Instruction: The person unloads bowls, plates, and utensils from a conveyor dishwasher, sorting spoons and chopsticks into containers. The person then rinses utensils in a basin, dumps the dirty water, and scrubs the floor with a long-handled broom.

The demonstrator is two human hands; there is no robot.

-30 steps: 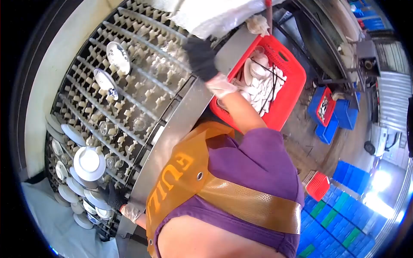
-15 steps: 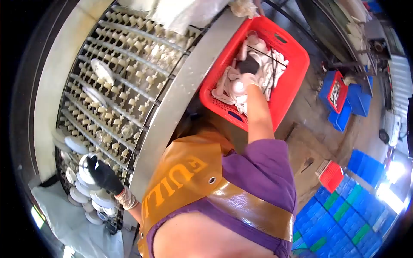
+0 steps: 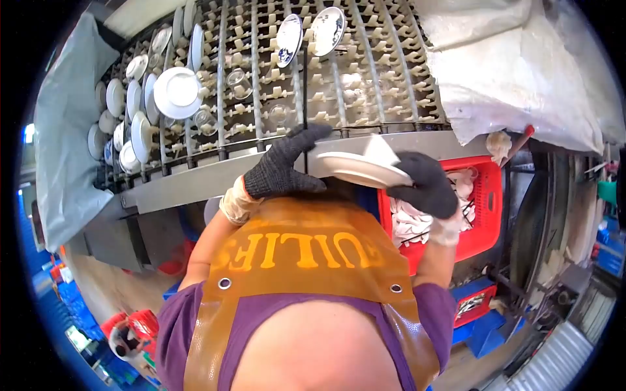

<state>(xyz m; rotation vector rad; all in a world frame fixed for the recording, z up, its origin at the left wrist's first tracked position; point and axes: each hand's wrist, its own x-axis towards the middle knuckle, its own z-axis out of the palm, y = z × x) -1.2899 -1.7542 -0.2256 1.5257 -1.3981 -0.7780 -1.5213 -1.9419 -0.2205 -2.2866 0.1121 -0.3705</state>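
Note:
In front of my apron, my right hand (image 3: 424, 186) in a black glove grips the right edge of a white plate (image 3: 355, 171). A blurred white piece (image 3: 381, 151) stands up on or behind this plate, and its kind is unclear. My left hand (image 3: 283, 163), also black-gloved, is at the plate's left side with fingers and thumb apart and nothing in them. Beneath my right hand is a red basket (image 3: 479, 241) of white spoon-like pieces (image 3: 411, 225), partly hidden by that hand and arm.
Ahead runs a pegged conveyor (image 3: 261, 72) with a metal edge (image 3: 215, 173). White plates and bowls crowd its left end, a white bowl (image 3: 178, 93) among them. Two patterned plates (image 3: 328, 31) stand farther back. White sheeting (image 3: 515, 72) hangs at right, grey sheeting (image 3: 72, 143) at left.
My view has swung round to face the conveyor. The right hand has left the red basket and now holds a plate. My left hand has come away from the dishes at the conveyor's end.

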